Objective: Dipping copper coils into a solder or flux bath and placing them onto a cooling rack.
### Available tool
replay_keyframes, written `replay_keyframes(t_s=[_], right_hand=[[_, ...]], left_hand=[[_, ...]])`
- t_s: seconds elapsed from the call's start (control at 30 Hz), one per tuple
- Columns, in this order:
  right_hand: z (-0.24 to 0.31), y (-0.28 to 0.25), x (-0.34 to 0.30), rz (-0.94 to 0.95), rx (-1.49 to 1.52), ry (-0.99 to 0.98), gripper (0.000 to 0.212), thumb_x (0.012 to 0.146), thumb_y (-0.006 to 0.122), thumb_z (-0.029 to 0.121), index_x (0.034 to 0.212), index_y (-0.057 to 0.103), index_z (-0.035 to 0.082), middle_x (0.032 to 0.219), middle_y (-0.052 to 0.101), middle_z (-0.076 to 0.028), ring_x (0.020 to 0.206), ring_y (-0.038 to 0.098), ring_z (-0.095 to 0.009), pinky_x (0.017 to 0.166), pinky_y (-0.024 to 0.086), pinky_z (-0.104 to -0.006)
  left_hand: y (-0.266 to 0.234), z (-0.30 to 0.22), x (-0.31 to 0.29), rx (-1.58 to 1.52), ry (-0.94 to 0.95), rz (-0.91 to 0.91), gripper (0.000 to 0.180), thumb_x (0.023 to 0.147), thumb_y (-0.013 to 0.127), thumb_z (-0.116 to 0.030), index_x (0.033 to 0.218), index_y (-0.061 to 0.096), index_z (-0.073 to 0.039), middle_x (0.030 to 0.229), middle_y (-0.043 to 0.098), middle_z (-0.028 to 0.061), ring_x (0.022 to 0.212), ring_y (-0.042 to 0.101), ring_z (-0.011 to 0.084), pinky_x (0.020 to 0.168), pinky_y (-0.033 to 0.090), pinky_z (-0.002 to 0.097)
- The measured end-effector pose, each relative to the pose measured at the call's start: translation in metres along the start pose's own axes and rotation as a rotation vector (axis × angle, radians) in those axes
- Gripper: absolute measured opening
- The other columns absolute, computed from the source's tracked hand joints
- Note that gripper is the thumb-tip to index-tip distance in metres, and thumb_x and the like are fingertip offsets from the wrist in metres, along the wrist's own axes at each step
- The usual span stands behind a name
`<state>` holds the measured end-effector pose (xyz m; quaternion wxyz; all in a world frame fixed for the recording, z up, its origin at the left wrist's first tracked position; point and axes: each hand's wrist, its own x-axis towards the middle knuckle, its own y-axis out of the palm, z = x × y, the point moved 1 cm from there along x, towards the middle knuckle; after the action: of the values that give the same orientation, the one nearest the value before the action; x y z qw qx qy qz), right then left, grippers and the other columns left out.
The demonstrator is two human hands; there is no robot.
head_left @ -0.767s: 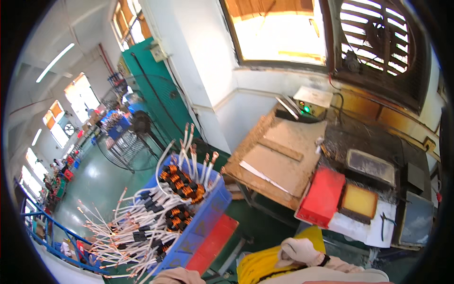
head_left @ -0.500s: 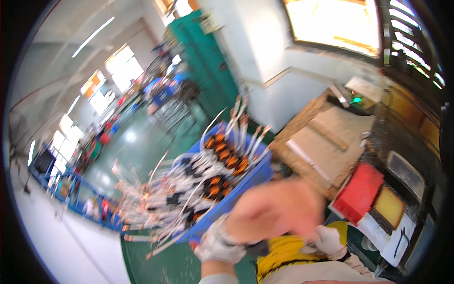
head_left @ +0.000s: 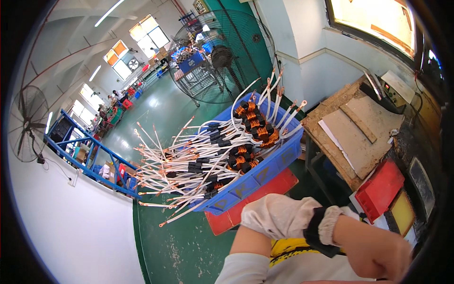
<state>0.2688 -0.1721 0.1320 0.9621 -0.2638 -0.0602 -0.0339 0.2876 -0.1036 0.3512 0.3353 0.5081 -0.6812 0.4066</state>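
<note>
My left forearm, in a white sleeve cover with a dark cuff, crosses the bottom of the view. My left hand [head_left: 378,251] is bare and curled at the lower right; its fingers run into the dark rim, so I cannot see whether it holds anything. It hangs over a yellow cloth [head_left: 288,246] on my lap. My right hand is out of sight. Just beyond the forearm stands a blue bin [head_left: 265,170] of copper-wound coils [head_left: 246,151] whose long white leads [head_left: 175,165] fan out to the left.
A red crate [head_left: 283,187] lies under the blue bin. To the right is a worn wooden bench [head_left: 359,137] with boards, a red tray [head_left: 383,189], a yellow tray [head_left: 402,213] and a small device [head_left: 397,87]. A large floor fan [head_left: 222,52] and a blue railing [head_left: 90,156] stand on the green floor.
The view has swung left and down over the bin. My left arm rose blurred in front of the camera, then settled across the bottom. The gloved right hand on the yellow cloth has dropped out of view.
</note>
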Motion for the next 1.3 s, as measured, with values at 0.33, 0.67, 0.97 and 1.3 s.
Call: replay_keyframes(t_s=[0.33,0.67,0.97,1.3], right_hand=[[-0.023,0.012,0.087,-0.422,0.917,0.260,0.028,0.100,0.039,0.022,0.100,0.057,0.000,0.086,0.062,-0.008,0.077,0.059,-0.012,0.070,0.048,-0.0248],[-0.014,0.043,0.097,-0.191,1.530,0.493,0.031,0.100,0.039,0.034,0.103,0.054,0.007,0.091,0.064,-0.008,0.078,0.064,-0.019,0.067,0.053,-0.0304],[-0.051,0.044,0.087,-0.006,1.500,0.614,0.037,0.098,0.043,0.042,0.104,0.055,0.007,0.101,0.064,-0.010,0.086,0.064,-0.023,0.072,0.053,-0.0378],[-0.021,0.047,0.055,0.178,-0.205,-0.224,0.016,0.078,0.066,0.021,0.074,0.061,0.007,0.073,0.060,-0.012,0.072,0.060,-0.032,0.063,0.047,-0.0412]], left_hand=[[-0.002,-0.031,-0.259,0.687,-0.997,-1.476,0.020,0.096,0.050,-0.015,0.111,0.056,-0.003,0.106,0.059,0.0064,0.098,0.056,0.0137,0.087,0.044,0.0285],[0.054,0.006,-0.291,0.762,-0.760,-1.489,0.037,0.078,0.073,-0.008,0.108,0.054,-0.001,0.103,0.050,0.0079,0.098,0.051,0.0172,0.085,0.042,0.0283],[0.036,-0.008,-0.291,1.400,-0.976,-1.286,0.016,0.089,0.062,-0.014,0.099,0.062,-0.001,0.082,0.059,0.0076,0.064,0.051,0.0163,0.064,0.043,0.0257],[0.042,0.014,-0.330,0.407,-1.171,-1.569,0.024,0.100,0.043,-0.024,0.098,0.056,-0.004,0.080,0.047,-0.0042,0.070,0.043,0.0056,0.060,0.035,0.0212]])
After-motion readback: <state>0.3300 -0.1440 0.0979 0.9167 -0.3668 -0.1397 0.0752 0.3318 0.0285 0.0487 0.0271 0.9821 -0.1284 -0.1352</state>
